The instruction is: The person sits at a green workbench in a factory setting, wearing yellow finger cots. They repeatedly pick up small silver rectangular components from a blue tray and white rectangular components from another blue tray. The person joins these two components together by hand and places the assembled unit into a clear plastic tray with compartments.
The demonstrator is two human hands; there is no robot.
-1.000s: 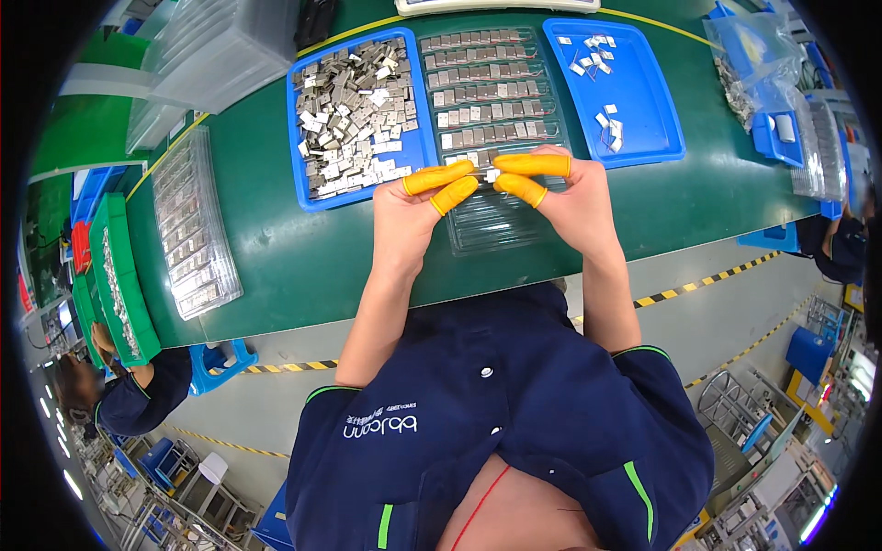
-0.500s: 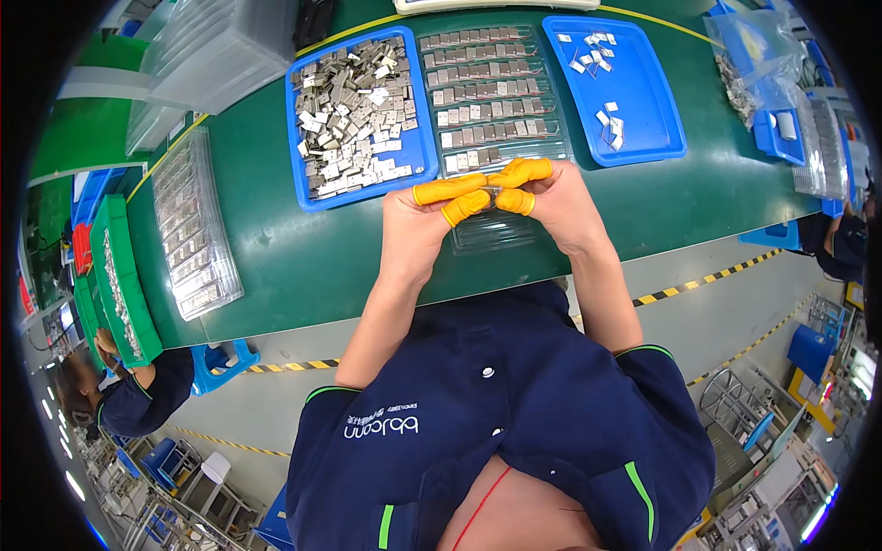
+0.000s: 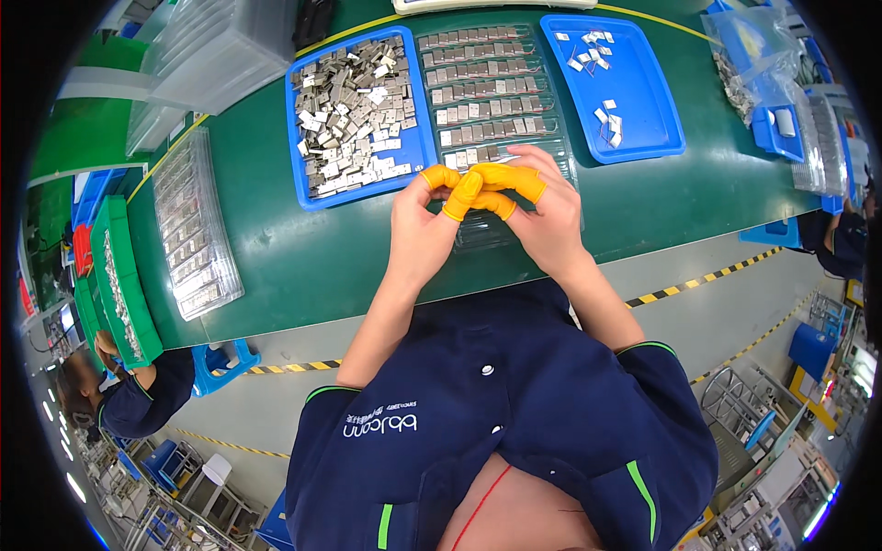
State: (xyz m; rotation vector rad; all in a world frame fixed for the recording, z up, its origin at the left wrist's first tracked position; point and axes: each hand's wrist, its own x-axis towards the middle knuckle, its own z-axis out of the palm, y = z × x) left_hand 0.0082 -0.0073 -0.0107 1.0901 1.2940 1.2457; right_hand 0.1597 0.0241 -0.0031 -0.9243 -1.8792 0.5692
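My left hand and my right hand meet above the near end of a clear plastic tray. Yellow finger cots cover the thumbs and some fingers of both. The fingertips of both hands are pressed together in a pinch, and whatever lies between them is hidden. Rows of small silver metal connectors, some with thin reddish wires, fill the tray's slots beyond my fingers. To the left, a blue tray holds a heap of loose metal connector pieces.
A second blue tray at the right holds several small white pieces with wires. Another filled clear tray lies far left beside a green bin. Stacked clear trays stand at the back left. A co-worker sits at the left.
Both hands have turned and their fingertips have come closer together, shifting slightly left. The small grey metal piece seen between the fingers before is now covered by them.
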